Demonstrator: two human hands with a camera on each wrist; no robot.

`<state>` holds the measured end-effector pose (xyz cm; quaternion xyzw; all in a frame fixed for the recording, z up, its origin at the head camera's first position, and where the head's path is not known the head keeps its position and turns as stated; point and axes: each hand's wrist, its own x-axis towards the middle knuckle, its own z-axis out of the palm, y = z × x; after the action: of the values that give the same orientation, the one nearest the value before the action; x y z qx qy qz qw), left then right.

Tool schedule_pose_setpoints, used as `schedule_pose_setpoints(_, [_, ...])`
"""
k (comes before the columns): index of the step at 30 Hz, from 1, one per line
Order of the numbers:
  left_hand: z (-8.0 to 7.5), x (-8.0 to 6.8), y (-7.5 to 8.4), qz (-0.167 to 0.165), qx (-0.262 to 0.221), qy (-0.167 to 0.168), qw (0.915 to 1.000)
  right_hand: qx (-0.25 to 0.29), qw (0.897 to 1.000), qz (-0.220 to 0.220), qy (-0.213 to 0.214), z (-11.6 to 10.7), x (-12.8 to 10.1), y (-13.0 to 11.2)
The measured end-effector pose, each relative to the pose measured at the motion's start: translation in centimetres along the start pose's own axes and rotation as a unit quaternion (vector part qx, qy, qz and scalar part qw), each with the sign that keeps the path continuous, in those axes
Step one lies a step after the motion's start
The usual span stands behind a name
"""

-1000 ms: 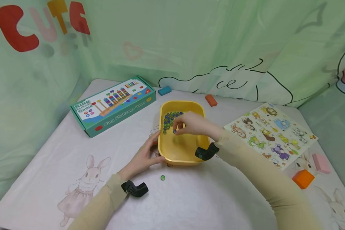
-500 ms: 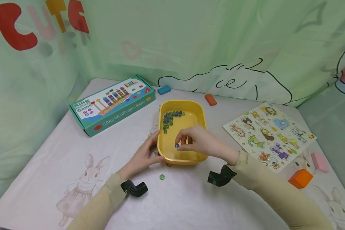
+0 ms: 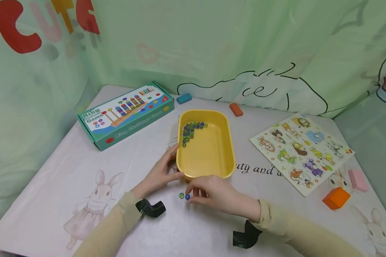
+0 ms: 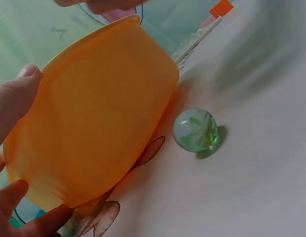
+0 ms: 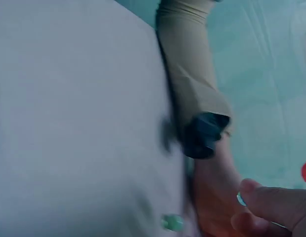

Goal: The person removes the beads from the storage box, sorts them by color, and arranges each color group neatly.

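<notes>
A yellow plastic tub (image 3: 209,157) stands on the table with several blue and green marbles (image 3: 188,134) gathered along its far left corner. My left hand (image 3: 157,176) holds the tub's near left corner, thumb at the rim and fingers against the side wall, as the left wrist view also shows. In front of the tub, my right hand (image 3: 215,194) pinches a blue marble (image 3: 188,196) between thumb and finger, low over the table. Right beside it lies a green marble (image 3: 181,195), seen large with its leafy swirl in the left wrist view.
A green ring game box (image 3: 127,114) lies at the back left. Blue (image 3: 184,98) and red blocks (image 3: 236,109) sit behind the tub. To the right are an animal puzzle board (image 3: 302,153), an orange block (image 3: 336,198) and a pink block (image 3: 358,180).
My right hand has carried the blue marble out of the tub, over its near rim and toward me, to beside the green marble. My left hand has stayed on the tub.
</notes>
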<state>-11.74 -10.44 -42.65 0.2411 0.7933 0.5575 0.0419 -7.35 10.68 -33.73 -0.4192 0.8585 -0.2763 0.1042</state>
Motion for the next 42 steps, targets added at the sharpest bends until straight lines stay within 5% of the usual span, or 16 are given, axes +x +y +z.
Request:
schedule_pose_setpoints(8, [-0.1,0.1,0.0,0.001,0.001,0.001,1.0,0.031,0.999,0.018,-0.015,3.9,-0.1,0.8])
schedule_pose_setpoints(16, [0.1,0.0,0.2,-0.009,-0.008,-0.003,0.9999,-0.005,0.999,0.031,-0.032,5.4,0.1,0.7])
schedule_pose_setpoints(32, [0.1,0.0,0.2,-0.016,-0.004,-0.004,0.9999,-0.023,0.999,0.035,-0.023,5.7,0.0,0.7])
schedule_pose_setpoints(42, [-0.2,-0.2,1.8,-0.022,-0.021,-0.011,0.9995,-0.001,0.993,0.028,-0.117,2.4,0.7,0.0])
